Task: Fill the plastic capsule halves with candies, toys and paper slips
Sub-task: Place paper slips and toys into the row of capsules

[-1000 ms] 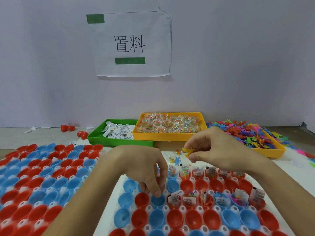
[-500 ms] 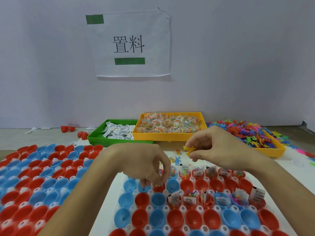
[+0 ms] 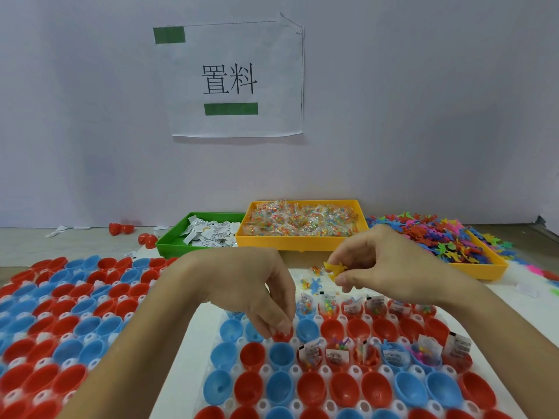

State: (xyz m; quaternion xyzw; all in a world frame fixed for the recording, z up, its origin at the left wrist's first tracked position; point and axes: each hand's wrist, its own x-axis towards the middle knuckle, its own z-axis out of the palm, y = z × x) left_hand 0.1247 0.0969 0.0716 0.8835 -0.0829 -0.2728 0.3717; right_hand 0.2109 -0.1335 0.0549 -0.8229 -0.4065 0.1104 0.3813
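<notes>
— Over white rack [image 3: 305,373], second row: left hand [image 3: 257,285], fingertips curled down into red capsule half [image 3: 282,335]; contents hidden.
— Above far row: right hand [image 3: 381,261], pinching yellow toy [image 3: 334,269], clear of rack.

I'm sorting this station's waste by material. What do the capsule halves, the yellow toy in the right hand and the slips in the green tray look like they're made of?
Capsule halves: glossy moulded plastic, with bright highlights on smooth curved walls. Yellow toy pinched by the right hand: probably soft, slightly translucent plastic or rubber; its thin limbs suggest so. Slips in the green tray: matte printed paper, creased and folded.
</notes>
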